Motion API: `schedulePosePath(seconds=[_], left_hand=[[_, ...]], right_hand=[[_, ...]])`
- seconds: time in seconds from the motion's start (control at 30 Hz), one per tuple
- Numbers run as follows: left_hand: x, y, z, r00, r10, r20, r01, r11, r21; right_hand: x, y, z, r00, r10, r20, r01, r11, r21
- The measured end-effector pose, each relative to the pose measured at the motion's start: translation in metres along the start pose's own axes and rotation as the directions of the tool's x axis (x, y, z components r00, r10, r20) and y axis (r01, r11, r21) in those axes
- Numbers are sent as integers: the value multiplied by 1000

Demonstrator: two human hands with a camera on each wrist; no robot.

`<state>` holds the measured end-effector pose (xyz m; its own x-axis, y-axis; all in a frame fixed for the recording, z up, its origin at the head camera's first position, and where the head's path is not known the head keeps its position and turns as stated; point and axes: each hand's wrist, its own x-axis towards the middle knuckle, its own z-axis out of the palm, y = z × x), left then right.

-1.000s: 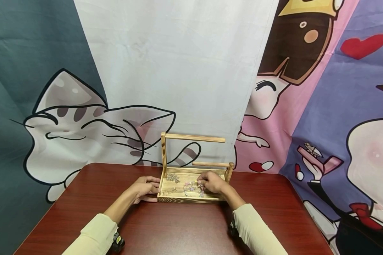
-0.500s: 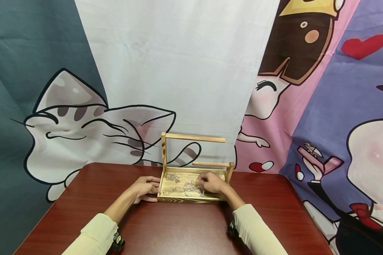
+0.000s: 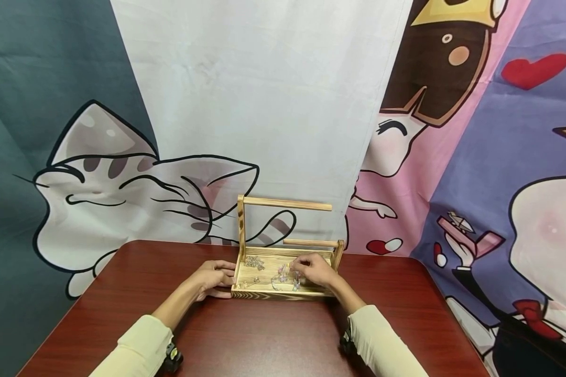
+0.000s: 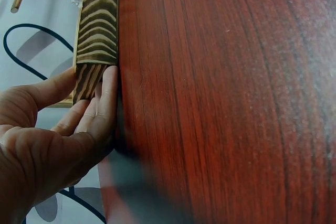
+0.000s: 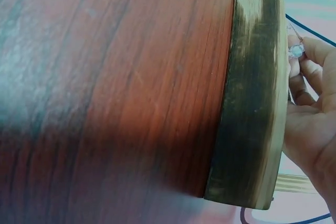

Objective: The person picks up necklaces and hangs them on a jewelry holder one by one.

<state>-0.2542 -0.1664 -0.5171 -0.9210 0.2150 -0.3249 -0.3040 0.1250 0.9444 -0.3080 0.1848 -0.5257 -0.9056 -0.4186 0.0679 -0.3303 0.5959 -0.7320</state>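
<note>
Beads [image 5: 296, 51] shifted | right fingers [image 5: 319, 52] pinch some | left fingers [image 4: 107, 97] grip tray [image 3: 283, 296]

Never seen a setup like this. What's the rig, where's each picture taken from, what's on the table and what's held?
No machine here: just a person's bare hands. The wide view is from the head, looking forward and down; the other two are from the left and right wrists. On the table stands a wooden tray with rods above it. In it lie a small heap and beaded pieces. The left hand grips the tray's end; the right hand pinches a clear bead. What that belongs to, I can't tell.
</note>
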Motion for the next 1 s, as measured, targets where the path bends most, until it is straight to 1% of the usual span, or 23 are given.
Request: schedulePosePath(seconds=[0.2, 0.5, 0.67, 0.73, 1.0], left_hand=[[-1, 1, 0, 1000, -4, -11, 4, 1000, -5], [-1, 0, 1, 1000, -6, -23, 6, 1000, 2], [0, 0, 0, 1000, -9, -20, 9, 1000, -2], [0, 0, 0, 1000, -9, -18, 9, 1000, -4], [1, 0, -1, 1000, -4, -7, 4, 1000, -1]], right_hand=[[-3, -5, -1, 1000, -25, -5, 25, 999, 46], [-4, -8, -5, 1000, 16, 19, -18, 991, 135], [-4, -9, -9, 996, 70, 57, -81, 972, 222], [-4, -9, -10, 994, 83, 65, -96, 966, 242], [-4, -13, -11, 995, 63, 78, -83, 956, 281]])
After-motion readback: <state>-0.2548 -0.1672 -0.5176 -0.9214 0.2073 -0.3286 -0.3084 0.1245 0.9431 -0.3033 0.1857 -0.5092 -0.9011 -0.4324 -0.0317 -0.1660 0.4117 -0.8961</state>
